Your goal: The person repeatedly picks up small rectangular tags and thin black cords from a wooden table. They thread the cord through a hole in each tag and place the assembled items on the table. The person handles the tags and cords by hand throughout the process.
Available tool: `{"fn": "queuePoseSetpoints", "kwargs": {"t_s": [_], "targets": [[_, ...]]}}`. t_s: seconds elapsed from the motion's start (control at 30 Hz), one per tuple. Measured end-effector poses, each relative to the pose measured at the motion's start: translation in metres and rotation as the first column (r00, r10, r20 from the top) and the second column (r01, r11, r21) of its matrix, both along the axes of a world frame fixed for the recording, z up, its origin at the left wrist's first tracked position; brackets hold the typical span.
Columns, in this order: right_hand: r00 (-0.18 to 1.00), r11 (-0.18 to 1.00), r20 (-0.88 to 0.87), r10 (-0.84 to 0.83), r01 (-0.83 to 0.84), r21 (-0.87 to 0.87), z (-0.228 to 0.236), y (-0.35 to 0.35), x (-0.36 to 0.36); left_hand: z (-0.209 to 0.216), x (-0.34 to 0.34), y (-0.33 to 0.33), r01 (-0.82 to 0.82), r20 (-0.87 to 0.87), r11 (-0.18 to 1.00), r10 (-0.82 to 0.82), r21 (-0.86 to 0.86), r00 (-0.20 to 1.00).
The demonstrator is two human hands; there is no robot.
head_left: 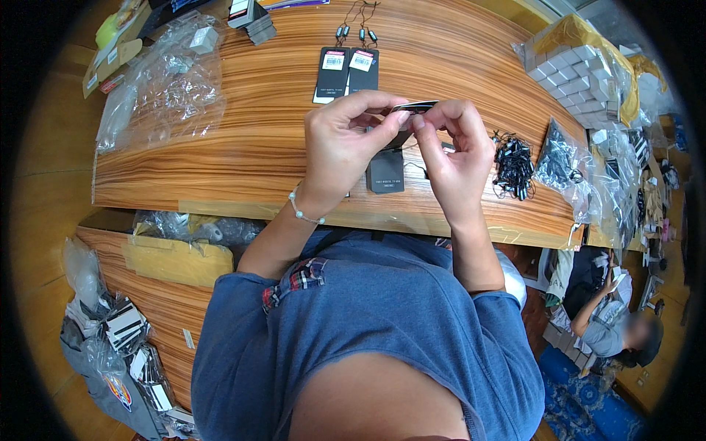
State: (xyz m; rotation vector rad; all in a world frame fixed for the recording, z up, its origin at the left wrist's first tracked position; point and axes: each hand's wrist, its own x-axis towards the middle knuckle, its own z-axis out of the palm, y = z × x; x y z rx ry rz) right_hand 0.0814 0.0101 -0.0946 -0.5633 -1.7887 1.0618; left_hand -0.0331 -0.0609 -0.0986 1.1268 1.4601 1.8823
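My left hand (344, 140) and my right hand (457, 151) are raised together over the table, both pinching a dark hang tag (416, 106). The tag is seen nearly edge-on and my fingers cover much of it. Beneath my hands another dark grey hang tag (387, 176) lies on the wood, its upper part partly hidden. Farther away, two dark tags (332, 73) lie side by side, with white stickers and black looped cords (357, 33). A heap of black hang cords (515, 167) sits right of my right hand.
A clear plastic bag (165, 92) lies at the left of the striped wooden table (220, 165). Stacked cards (254, 26) stand at the far edge. Wrapped small white boxes (570, 81) and a bag of black cords (562, 158) are at right. Another person (610, 323) is at lower right.
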Motion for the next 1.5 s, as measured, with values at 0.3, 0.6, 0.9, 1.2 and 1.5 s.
{"fn": "queuePoseSetpoints", "kwargs": {"t_s": [0.3,0.6,0.9,1.2,1.5], "targets": [[0.985,0.942,-0.138,0.105,-0.143,-0.303,0.0,0.0,0.003,0.007,0.0,0.001,0.007,-0.245,0.999,0.004,0.044,0.969],[0.941,0.781,-0.156,0.301,-0.337,-0.525,0.009,0.014,0.016,0.003,-0.011,0.005,-0.03,-0.715,0.972,0.192,0.233,0.672],[0.927,0.709,-0.362,0.095,-0.318,-0.629,-0.007,0.016,0.016,0.004,-0.012,0.01,0.098,-0.87,0.943,0.251,0.319,0.425],[0.718,0.843,-0.66,0.223,-0.482,-0.239,0.022,0.037,0.012,-0.008,-0.013,0.002,0.047,-0.588,0.977,0.087,0.209,0.804],[0.8,0.837,-0.515,0.309,-0.486,-0.252,0.025,0.017,0.014,-0.056,-0.083,-0.038,-0.159,-0.608,0.844,-0.225,-0.512,0.761]]}}
